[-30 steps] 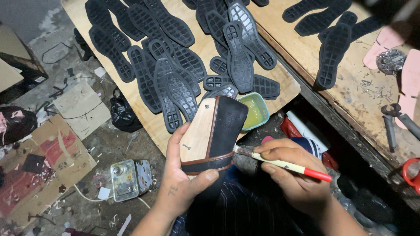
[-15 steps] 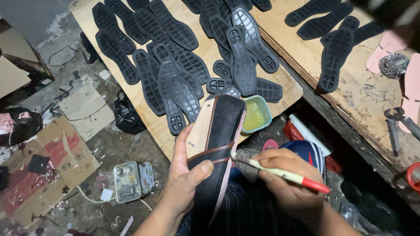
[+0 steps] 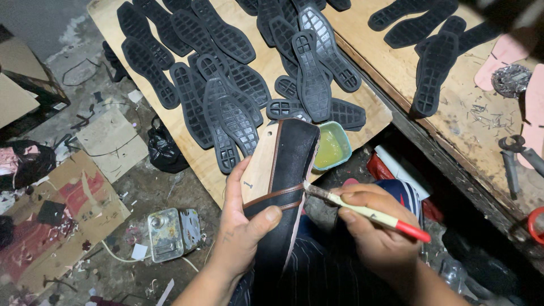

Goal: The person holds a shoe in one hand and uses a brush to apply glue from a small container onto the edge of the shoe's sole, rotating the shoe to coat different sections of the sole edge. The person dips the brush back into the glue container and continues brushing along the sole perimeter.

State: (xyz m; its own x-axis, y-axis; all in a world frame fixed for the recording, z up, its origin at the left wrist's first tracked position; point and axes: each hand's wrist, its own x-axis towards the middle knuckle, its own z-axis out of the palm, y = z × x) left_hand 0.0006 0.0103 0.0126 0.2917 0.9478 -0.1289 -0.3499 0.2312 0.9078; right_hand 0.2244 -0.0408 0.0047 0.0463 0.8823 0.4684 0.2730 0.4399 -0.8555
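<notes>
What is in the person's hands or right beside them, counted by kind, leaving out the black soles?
Black shoe, in the left hand: 1
Brush, in the right hand: 1
Green tub of yellowish liquid: 1
Total: 3

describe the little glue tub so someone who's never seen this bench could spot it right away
Start at the plywood board covered with black rubber soles. At its near corner, just beyond the shoe held in the left hand, sits a small glue tub. It is the only teal, square container there, holding yellowish liquid among flat black shapes.
</notes>
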